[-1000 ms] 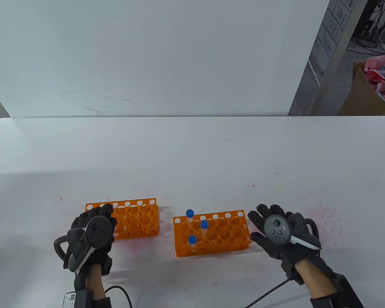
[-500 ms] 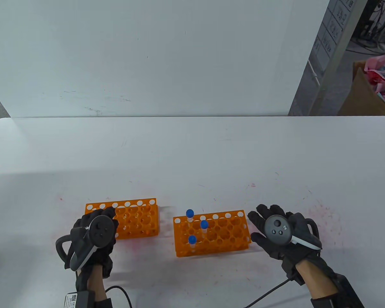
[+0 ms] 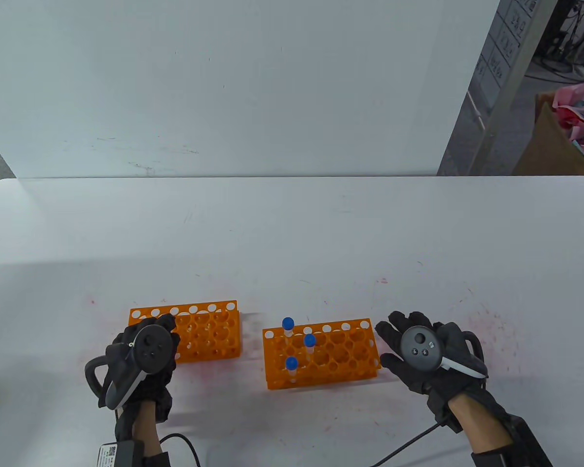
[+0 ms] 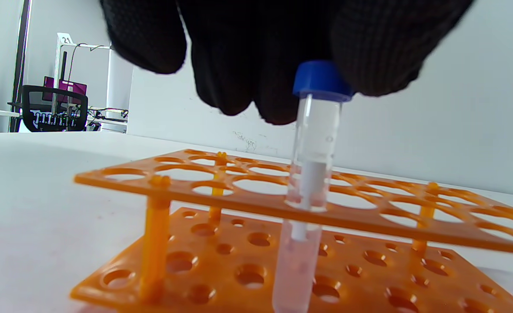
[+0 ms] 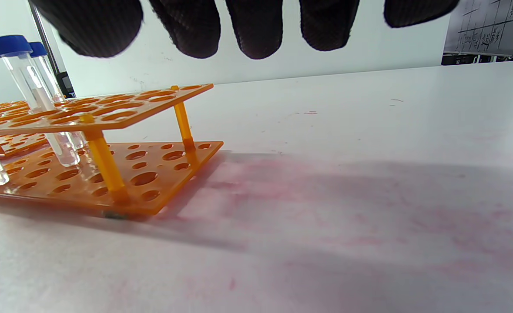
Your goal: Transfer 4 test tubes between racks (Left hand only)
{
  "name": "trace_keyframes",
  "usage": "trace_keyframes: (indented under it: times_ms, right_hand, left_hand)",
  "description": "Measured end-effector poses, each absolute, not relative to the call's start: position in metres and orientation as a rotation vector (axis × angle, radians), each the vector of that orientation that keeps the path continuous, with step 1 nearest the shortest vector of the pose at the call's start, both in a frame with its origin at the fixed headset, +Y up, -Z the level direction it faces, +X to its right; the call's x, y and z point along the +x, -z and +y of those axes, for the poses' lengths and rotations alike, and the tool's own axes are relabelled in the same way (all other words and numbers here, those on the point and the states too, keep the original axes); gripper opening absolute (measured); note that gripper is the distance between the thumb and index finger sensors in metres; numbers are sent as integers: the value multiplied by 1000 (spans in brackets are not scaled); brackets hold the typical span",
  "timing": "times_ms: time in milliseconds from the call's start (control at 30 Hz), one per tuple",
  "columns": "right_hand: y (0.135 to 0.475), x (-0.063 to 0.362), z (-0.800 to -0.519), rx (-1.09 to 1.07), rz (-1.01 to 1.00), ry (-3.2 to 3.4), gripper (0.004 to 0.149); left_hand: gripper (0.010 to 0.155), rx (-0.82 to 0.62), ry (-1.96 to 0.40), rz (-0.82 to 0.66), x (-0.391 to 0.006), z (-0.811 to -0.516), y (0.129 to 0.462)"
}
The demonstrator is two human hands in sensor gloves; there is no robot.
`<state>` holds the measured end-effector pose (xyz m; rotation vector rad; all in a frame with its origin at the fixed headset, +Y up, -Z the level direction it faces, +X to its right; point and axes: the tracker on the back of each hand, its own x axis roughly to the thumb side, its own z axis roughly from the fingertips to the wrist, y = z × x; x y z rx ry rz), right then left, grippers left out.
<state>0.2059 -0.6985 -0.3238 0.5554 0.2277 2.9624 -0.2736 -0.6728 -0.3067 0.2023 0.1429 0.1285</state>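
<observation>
Two orange racks stand near the table's front edge. My left hand [image 3: 156, 325] is over the left rack [image 3: 209, 331]. In the left wrist view its fingertips [image 4: 382, 56] pinch the blue cap of a clear test tube [image 4: 313, 174] that stands upright through a hole in the rack's top plate [image 4: 221, 198], its tip near the bottom plate. The table view hides this tube under the hand. The right rack [image 3: 340, 355] holds three blue-capped tubes [image 3: 287, 323] [image 3: 309, 340] [image 3: 291, 362] at its left end. My right hand [image 3: 394, 335] rests open and empty beside that rack's right end.
A white wall panel [image 3: 224, 87] stands behind the table. A cardboard box of pink scraps [image 3: 574, 131] sits off the back right. Glove cables [image 3: 409, 442] trail to the front edge. Pink stains mark the tabletop [image 5: 326, 195] by the right rack.
My left hand has shifted slightly down over the left rack, and the blue cap that peeked out beside it is now hidden under it. The right hand has not moved.
</observation>
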Motion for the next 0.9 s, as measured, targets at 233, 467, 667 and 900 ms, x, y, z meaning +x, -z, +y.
trace_keyframes:
  times_ms: [233, 467, 667, 900]
  right_hand:
    - [324, 206, -699, 556, 243, -2962, 65]
    - [324, 205, -699, 558, 252, -2961, 65]
    - [324, 206, -697, 550, 233, -2962, 64]
    - [324, 207, -698, 549, 241, -2958, 65]
  left_hand:
    - [48, 195, -132, 139, -274, -673, 307]
    - [48, 192, -133, 138, -274, -673, 307]
    - [53, 189, -188, 128, -279, -673, 306]
    - [51, 331, -269, 75, -276, -658, 297]
